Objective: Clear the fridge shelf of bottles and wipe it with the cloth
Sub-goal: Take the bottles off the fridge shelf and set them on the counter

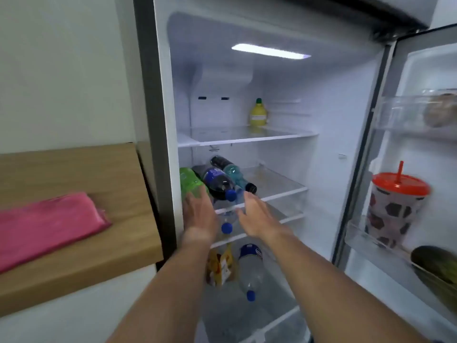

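Observation:
The fridge stands open. On its middle glass shelf [279,188] three bottles lie on their sides: a green bottle [190,182] at the left, a dark cola bottle with a blue cap [217,181] in the middle, and a teal bottle with a black cap [235,175] behind it. My left hand [199,215] reaches to the cap end of the green bottle, fingers apart and touching it. My right hand [254,215] is open at the shelf's front edge, just below the teal bottle's cap. A folded pink cloth [47,225] lies on the wooden counter at the left.
A yellow lemon-juice bottle [258,113] stands on the upper shelf. Below lie a clear water bottle [249,271], a yellow packet [218,264] and another blue cap [226,228]. The open door at the right holds a red-lidded cup [395,206] and a dark round fruit [435,263]. The wooden counter [74,258] adjoins the fridge.

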